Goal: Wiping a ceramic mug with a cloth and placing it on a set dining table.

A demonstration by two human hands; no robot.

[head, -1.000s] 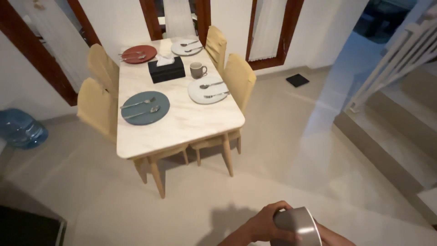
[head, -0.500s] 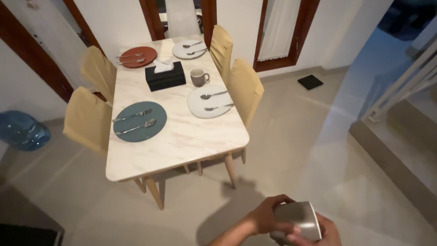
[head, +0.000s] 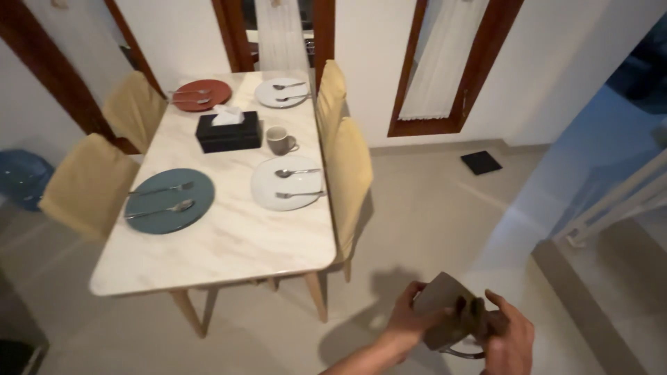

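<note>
Both of my hands hold a grey-brown mug (head: 445, 309) low at the bottom right, above the floor. My left hand (head: 410, 321) grips its left side and my right hand (head: 506, 340) wraps its right side near the handle. Ahead and to the left stands a marble-topped dining table (head: 229, 243). On it lie a blue-grey plate (head: 169, 200), a white plate (head: 287, 182), a red plate (head: 201, 94) and a far white plate (head: 280, 91), each with cutlery. A second mug (head: 279, 140) and a black tissue box (head: 228, 132) sit mid-table.
Yellow-covered chairs (head: 347, 180) flank both long sides of the table. A blue water jug (head: 17, 177) rests on the floor at far left. A small black square mat (head: 481, 162) lies on the floor by the wall. Stair steps and a white railing (head: 611, 201) are at right.
The view has moved closer to the table and swung to the right. The mug has tilted in my hands, and my right hand has come further around it.
</note>
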